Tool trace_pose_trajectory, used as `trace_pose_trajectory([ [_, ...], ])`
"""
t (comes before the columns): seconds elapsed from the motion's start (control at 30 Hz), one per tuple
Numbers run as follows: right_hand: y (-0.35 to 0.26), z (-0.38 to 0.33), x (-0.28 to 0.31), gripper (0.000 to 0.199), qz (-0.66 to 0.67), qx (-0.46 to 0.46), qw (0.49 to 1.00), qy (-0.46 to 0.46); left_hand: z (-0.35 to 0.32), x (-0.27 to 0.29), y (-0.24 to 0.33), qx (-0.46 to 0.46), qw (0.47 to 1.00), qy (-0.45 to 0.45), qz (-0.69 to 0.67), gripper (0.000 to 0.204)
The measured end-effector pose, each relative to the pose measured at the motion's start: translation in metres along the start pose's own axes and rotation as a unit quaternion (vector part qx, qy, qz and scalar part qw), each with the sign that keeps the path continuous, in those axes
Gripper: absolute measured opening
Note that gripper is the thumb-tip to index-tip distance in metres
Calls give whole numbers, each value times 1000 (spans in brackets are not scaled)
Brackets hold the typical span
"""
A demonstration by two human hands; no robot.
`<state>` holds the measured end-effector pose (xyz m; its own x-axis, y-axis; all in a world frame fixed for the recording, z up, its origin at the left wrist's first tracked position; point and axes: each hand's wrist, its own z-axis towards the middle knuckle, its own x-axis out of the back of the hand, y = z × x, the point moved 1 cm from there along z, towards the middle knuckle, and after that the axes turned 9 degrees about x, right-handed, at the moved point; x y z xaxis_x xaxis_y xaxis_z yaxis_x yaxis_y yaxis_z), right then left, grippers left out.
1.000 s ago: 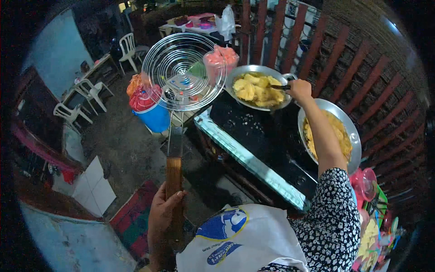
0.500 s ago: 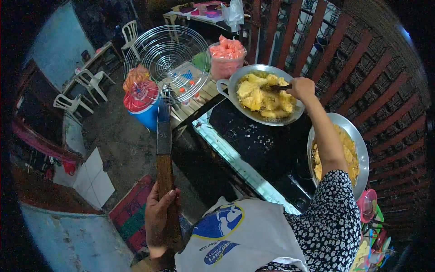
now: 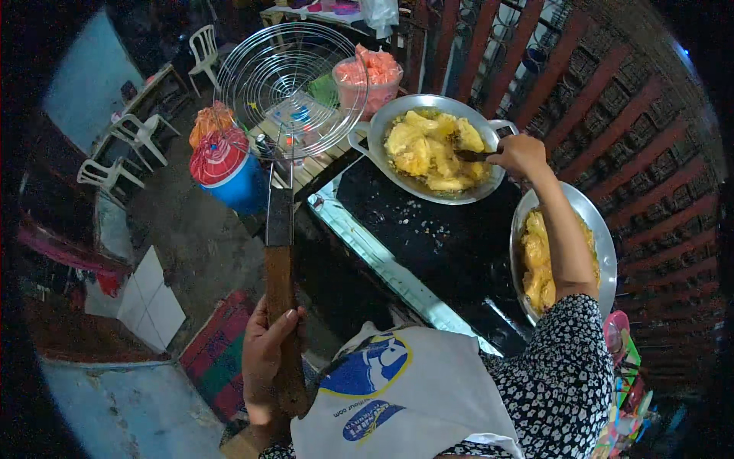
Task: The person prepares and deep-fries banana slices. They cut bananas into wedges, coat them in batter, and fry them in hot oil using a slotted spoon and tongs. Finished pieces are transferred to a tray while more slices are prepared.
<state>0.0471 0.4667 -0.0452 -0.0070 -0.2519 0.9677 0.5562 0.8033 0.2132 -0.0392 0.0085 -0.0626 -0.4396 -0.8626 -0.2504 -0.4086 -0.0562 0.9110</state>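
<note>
Below my raised wire skimmer (image 3: 290, 88), my left hand (image 3: 269, 356) wraps its wooden handle; my outstretched right hand (image 3: 520, 155) pinches a dark utensil (image 3: 474, 155) over yellow pieces in a metal pan (image 3: 436, 145).

**Metal, wood and cloth at the stove**

The round wire-mesh skimmer (image 3: 290, 88) is bright, thin metal on a worn, matt brown wooden handle (image 3: 281, 321). Both wide silver pans (image 3: 443, 103) look like dull brushed metal. The black stove top (image 3: 436, 237) gleams greasily. The white apron (image 3: 405, 398) is matt cloth.
</note>
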Motion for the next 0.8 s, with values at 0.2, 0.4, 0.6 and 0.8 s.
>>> trace_pose_trajectory([
  [0.2, 9, -8, -19, 41, -14, -4, 999, 51, 8, -9, -4, 16, 1000, -14, 17, 37],
  [0.4, -33, -25, -21, 44, -5, 67, 995, 70, 8, -16, -8, 20, 1000, -16, -12, 37],
  [0.6, -19, -19, -29, 36, -32, 44, 988, 141, 12, -8, -3, 33, 999, -14, 39, 38],
  [0.8, -22, -18, -22, 35, -28, 14, 993, 112, 22, -3, 7, 31, 999, -14, 37, 42],
])
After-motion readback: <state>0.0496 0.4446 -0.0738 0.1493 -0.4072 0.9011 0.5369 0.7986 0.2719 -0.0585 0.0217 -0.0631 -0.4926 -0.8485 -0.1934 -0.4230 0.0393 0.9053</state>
